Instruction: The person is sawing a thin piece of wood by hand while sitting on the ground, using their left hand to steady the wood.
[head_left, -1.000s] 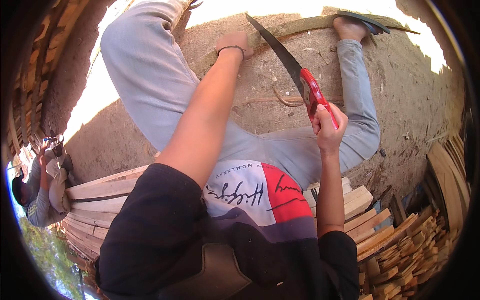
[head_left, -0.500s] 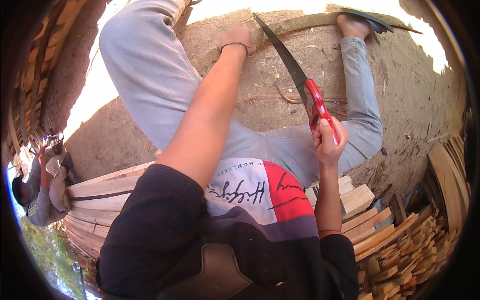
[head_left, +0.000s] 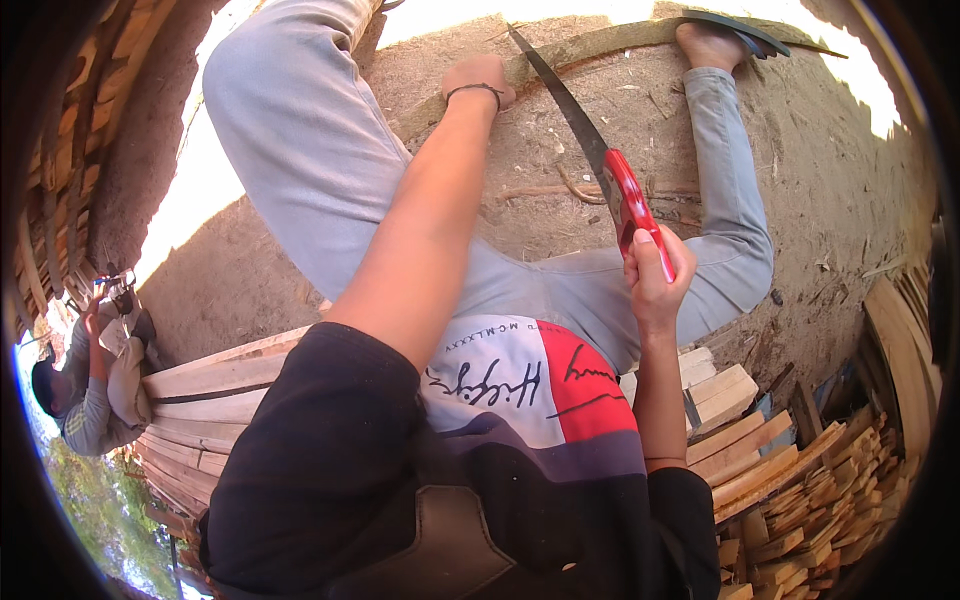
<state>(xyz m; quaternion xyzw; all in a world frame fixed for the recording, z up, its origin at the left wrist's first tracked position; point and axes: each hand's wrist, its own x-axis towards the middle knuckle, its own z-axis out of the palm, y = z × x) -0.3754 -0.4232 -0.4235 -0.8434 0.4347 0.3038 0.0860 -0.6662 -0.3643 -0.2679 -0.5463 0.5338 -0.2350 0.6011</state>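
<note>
My right hand [head_left: 660,275] is wrapped round the red handle [head_left: 628,195] of a hand saw. Its dark, curved blade [head_left: 568,100] slants away to the upper left, and it crosses a long, rough piece of wood [head_left: 610,42] near the tip. Beside that crossing, my left hand [head_left: 478,82], with a dark band at the wrist, is closed on the same piece of wood; its fingers are mostly hidden behind the back of the hand. At the far right my foot [head_left: 705,47], in a dark sandal, rests against the wood.
Bare, sandy ground [head_left: 800,180] with twigs and chips lies between and around my legs. Long boards [head_left: 215,385] are stacked at the left, and cut timber pieces [head_left: 790,510] are piled at the lower right. Another person [head_left: 95,390] sits at the far left.
The saw and my right hand have shifted slightly away from me, toward the upper left. My left hand keeps its place on the wood. The whole view has drifted a little.
</note>
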